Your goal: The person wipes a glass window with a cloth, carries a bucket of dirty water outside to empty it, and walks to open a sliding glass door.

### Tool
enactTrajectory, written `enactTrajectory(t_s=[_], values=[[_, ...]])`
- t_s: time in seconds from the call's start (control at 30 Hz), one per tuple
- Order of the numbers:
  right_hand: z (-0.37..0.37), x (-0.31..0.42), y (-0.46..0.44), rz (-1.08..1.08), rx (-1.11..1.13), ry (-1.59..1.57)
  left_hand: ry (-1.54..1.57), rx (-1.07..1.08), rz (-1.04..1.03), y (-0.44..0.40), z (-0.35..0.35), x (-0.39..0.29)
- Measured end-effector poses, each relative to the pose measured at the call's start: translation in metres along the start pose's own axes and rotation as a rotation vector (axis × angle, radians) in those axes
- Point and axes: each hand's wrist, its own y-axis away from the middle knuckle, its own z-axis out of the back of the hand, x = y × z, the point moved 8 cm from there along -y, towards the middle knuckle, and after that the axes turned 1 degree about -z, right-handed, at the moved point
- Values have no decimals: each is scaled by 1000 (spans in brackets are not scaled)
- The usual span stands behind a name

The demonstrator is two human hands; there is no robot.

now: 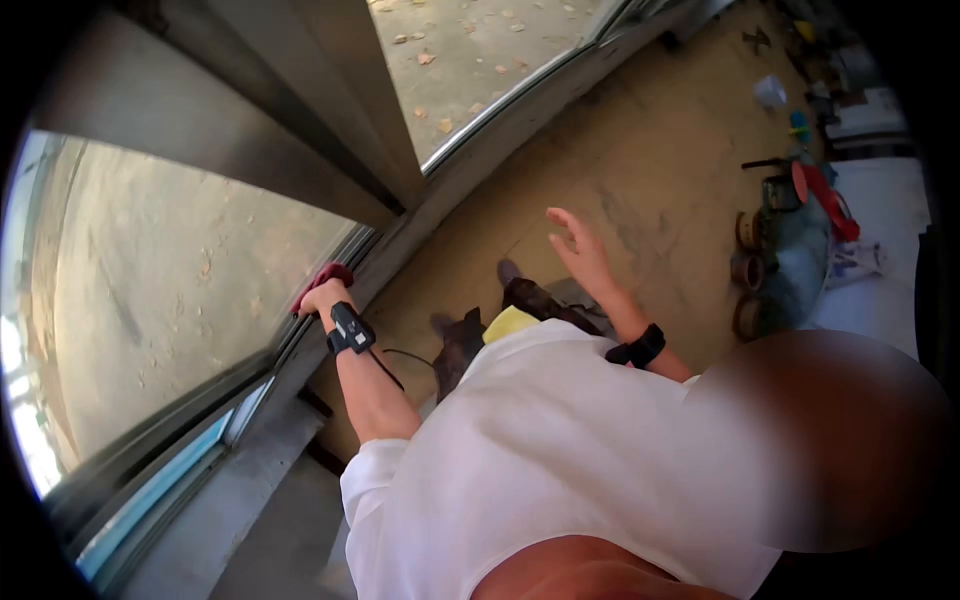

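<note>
My left hand [326, 296] is closed on a dark red cloth [334, 272], which rests against the lower window frame [360, 240]. The cloth is bunched, partly hidden under the fingers. Beside it rises the large glass pane [190, 270]. My right hand [578, 245] hangs in the air over the floor, fingers apart, holding nothing. Black straps circle both wrists, and the left one carries a small device [351, 327]. At my waist, a piece of yellow cloth [510, 323] shows beside the white shirt [540, 420].
A wide metal post [290, 110] divides the window. To the right, several tape rolls [747, 272], a red item [828, 200] and a white cup-like thing [770, 91] lie by a white surface [885, 200]. A blurred round shape [840, 440] covers the lower right.
</note>
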Motion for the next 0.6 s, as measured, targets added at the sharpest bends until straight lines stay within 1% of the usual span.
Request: enactTrajectory(t_s=[0.03, 0.07, 0.1, 0.13, 0.17, 0.2, 0.23, 0.33, 0.37, 0.4, 0.43, 0.47, 0.5, 0.53, 0.6], values=[[8, -5, 4, 12, -31, 36, -75, -16, 1, 12, 2, 16], [17, -10, 9, -20, -41, 39, -139, 182, 274, -15, -16, 48], [24, -19, 13, -26, -88, -10, -191, 351, 377, -32, -29, 65], [32, -21, 16, -52, -101, -15, -359, 554, 410, -37, -40, 81], [38, -31, 18, -44, -120, -8, -396, 582, 450, -30, -43, 93], [51, -38, 19, -52, -170, 2, -446, 569, 411, -24, -45, 100], [55, -42, 24, -72, -164, -19, -491, 555, 367, -21, -46, 99], [77, -65, 22, -122, -165, -41, -613, 506, 223, -22, -50, 78], [89, -80, 14, -133, -143, -38, -642, 598, 205, -14, -47, 76], [108, -97, 6, -137, -174, -41, -667, 689, 184, -5, -43, 73], [119, -113, 1, -137, -180, -28, -690, 665, 156, 44, -19, 69], [132, -127, 5, -135, -185, -21, -818, 902, 86, 7, -30, 63], [145, -136, 5, -145, -205, -34, -795, 1024, 0, 68, -8, 56], [162, -146, 2, -137, -212, -35, -837, 1077, -54, 82, 7, 56], [193, -165, -6, -137, -235, -45, -1012, 1064, -78, 78, 34, 61]])
